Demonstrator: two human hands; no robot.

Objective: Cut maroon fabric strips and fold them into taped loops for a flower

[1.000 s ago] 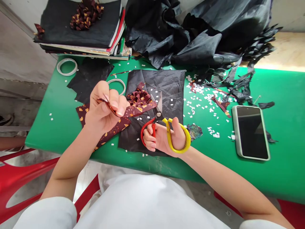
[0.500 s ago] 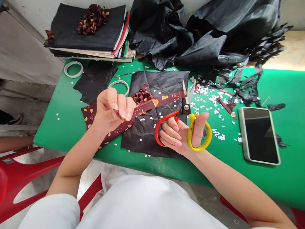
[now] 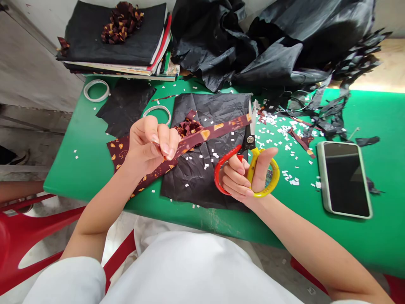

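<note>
My left hand (image 3: 153, 143) pinches one end of a maroon patterned strip (image 3: 215, 130), which stretches rightward. Through the handles of the scissors (image 3: 250, 140), one red and one yellow, go the fingers of my right hand (image 3: 237, 177). The scissor blades point away from me and meet the strip's far end, slightly parted. Below the strip lies a black sheet (image 3: 202, 177), bearing a maroon ruffled bunch (image 3: 189, 126). A larger maroon patterned piece (image 3: 118, 154) is partly hidden under my left hand and forearm.
Two white tape rolls (image 3: 96, 90) lie at the left. Behind, a stack of books (image 3: 117, 66) carries another ruffled bunch (image 3: 122, 23), beside crumpled black material (image 3: 215, 46). White paper bits (image 3: 270, 131) scatter near a phone (image 3: 346, 179) on the green table (image 3: 82, 160).
The scissors have narrowed from a wider gap, and their blades now meet the strip's end. My right hand's fingers have drawn closer to the thumb. My left hand stays nearly still.
</note>
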